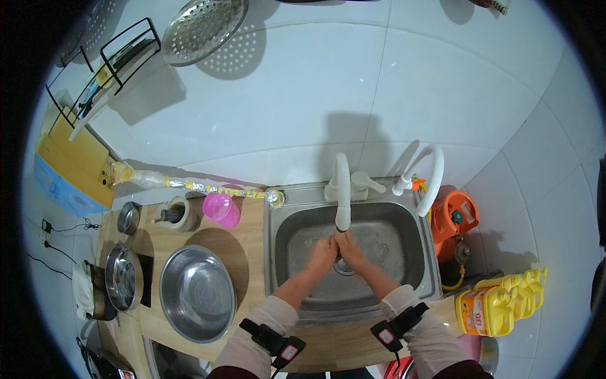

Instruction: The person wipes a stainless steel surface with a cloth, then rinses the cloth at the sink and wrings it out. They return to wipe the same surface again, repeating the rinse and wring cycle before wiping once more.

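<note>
My left hand and my right hand are together over the stainless steel sink, just below the spout of the white faucet. Their fingers meet under the spout's tip, and a small dark patch shows between them. Whether something is held there is too small to tell. Beneath the hands, the sink's drain is partly covered. A white lever handle stands right of the faucet, and a second white curved spout rises at the sink's back right corner.
Left of the sink stand a large metal basin, a pink plastic cup, a mortar with pestle and metal bowls. On the right are an orange gas cylinder and yellow jugs. A perforated metal strainer hangs above.
</note>
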{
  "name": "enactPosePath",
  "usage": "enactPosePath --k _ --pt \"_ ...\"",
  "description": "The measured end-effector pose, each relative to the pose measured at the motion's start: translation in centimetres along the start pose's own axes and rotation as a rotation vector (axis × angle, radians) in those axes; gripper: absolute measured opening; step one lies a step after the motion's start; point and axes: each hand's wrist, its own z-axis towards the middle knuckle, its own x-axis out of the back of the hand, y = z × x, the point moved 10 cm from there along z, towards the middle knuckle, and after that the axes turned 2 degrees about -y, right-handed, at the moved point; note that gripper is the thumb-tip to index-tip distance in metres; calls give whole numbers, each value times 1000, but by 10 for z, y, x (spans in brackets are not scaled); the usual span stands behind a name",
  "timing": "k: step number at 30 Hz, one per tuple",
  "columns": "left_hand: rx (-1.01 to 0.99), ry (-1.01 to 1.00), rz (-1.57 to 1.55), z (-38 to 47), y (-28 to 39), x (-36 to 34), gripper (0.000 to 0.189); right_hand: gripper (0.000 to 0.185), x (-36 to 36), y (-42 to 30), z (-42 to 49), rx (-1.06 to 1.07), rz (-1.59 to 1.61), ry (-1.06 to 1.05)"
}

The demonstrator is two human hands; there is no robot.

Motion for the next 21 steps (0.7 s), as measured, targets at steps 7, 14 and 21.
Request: enactPosePath --k 7,14,21 --pt "-330 71 279 -6 23 21 36 30 7 -19 11 104 -419 -109" --pt "-238 68 99 -4 24 38 34 27 -2 -49 -5 9 -287 -240" --pt "-298 188 70 -2 36 58 37 25 5 -46 -13 -90 -709 -256"
